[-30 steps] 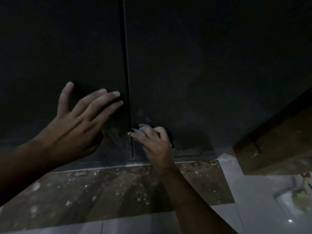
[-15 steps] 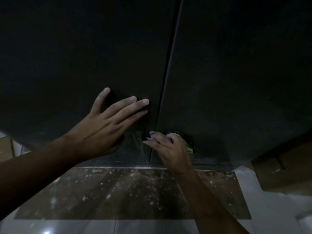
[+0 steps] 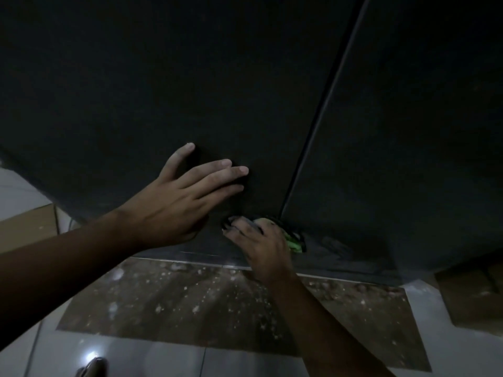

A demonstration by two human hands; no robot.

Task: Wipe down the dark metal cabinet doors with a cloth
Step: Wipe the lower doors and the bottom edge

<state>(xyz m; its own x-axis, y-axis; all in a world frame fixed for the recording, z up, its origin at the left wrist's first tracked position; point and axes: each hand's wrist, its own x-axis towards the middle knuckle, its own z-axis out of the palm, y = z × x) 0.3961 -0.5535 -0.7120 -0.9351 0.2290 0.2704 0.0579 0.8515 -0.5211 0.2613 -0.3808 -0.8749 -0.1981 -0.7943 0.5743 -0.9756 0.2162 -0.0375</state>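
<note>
- Cabinet doors (image 3: 245, 63): dark, matte, fill most of the upper frame, seen from low down so they loom overhead
- seam (image 3: 321, 112) btwn the two doors runs diagonally, from top right-of-centre down to lower centre
- left hand (image 3: 179, 205): centre of frame, laid flat on the door left of the seam; fingers straight & close together, thumb spread upward; holds nothing; fingertips stop short of the seam
- right hand (image 3: 261, 240): just below & right of the left hand, apart from it; fingers curled over the cloth (image 3: 295, 242), pressing it to the metal at the btm end of the seam, near the doors' lower edge
- cloth is green, mostly hidden under the hand; only a bunched bit shows at the right of the knuckles
- faint paler streaks (image 3: 334, 246) on the door surface just right of the cloth
- floor (image 3: 217, 300) below the doors: brown speckled patch, w/ pale glossy tiles (image 3: 152, 357) around it & a light glint at lower left
- cardboard box (image 3: 27, 227) at the left edge, mid-height; another brown box (image 3: 468, 295) at the right edge, lower down
- shiny rounded object (image 3: 92, 367) at the btm edge, left; can't tell what it is
</note>
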